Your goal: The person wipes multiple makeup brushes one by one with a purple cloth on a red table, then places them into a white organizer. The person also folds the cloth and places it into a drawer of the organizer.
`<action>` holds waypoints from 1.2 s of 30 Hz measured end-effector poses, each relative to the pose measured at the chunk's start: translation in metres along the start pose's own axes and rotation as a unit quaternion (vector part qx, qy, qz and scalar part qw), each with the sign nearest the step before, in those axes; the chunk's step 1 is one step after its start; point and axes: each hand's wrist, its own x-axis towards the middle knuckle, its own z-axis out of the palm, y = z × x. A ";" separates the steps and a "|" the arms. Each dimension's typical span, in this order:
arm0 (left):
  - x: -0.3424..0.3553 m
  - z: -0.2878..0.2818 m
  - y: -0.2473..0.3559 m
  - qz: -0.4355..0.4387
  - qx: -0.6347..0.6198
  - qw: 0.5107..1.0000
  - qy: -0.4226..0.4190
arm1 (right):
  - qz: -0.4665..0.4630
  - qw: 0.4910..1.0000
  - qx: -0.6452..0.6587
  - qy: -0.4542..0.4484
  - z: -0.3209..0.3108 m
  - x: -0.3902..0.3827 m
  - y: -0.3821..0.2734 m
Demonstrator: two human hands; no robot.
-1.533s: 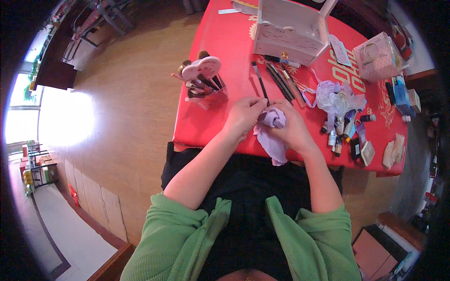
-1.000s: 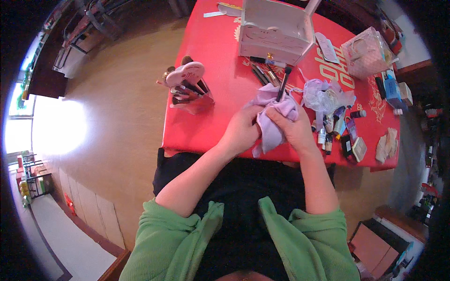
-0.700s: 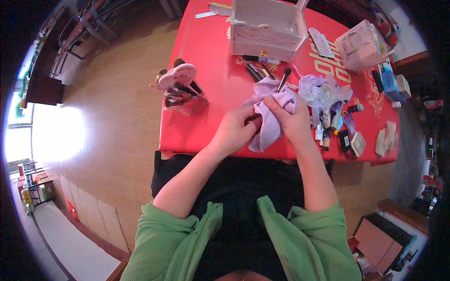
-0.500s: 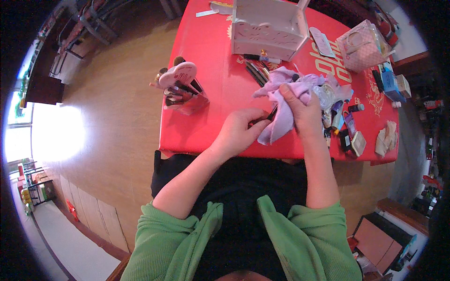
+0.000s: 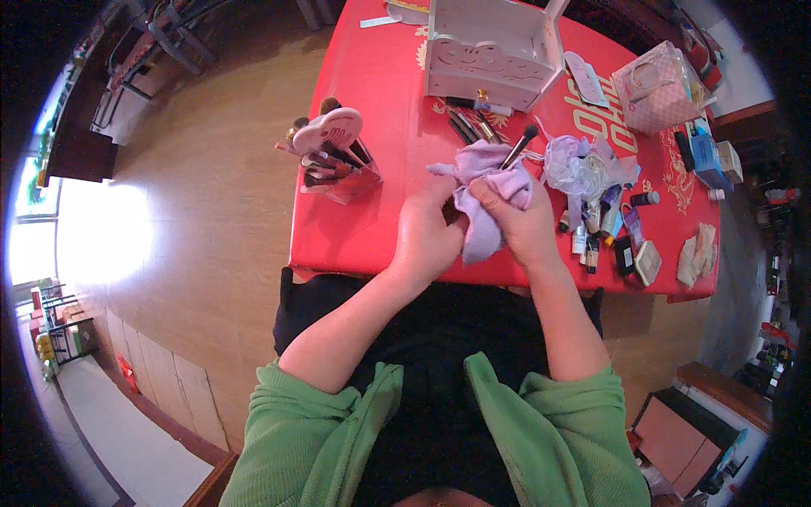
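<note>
A lavender cloth is bunched between my two hands above the red table's front part. My right hand is closed on it, thumb pressed on top. Out of the folds, beside that hand, sticks a makeup brush with a dark tip pointing away from me; the cloth hides its lower part. My left hand is closed at the cloth's left side, its fingertips partly hidden by the fabric. To the left stands a clear pink holder full of makeup brushes, with a pink heart-shaped piece on it.
A white carved organizer stands at the back of the red table. Pencils and tubes lie before it. Right of my hands are a lilac mesh bundle, several cosmetics, a compact and a beige cloth. A pink bag is farther back.
Both hands and the cloth have shifted left. The brush now sticks out of the cloth's far side, and my left hand has moved from the brush's near end to the cloth's left side.
</note>
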 end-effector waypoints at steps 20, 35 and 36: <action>0.002 -0.011 -0.001 -0.115 -0.107 0.969 -0.189 | 0.083 0.990 0.113 -0.020 -0.015 0.005 -0.010; 0.001 -0.007 -0.003 -0.130 -0.144 0.965 -0.176 | 0.075 0.995 0.046 0.043 -0.033 0.015 -0.017; 0.002 -0.012 -0.002 -0.188 -0.165 0.943 -0.220 | 0.026 0.996 0.063 0.055 -0.034 0.016 -0.018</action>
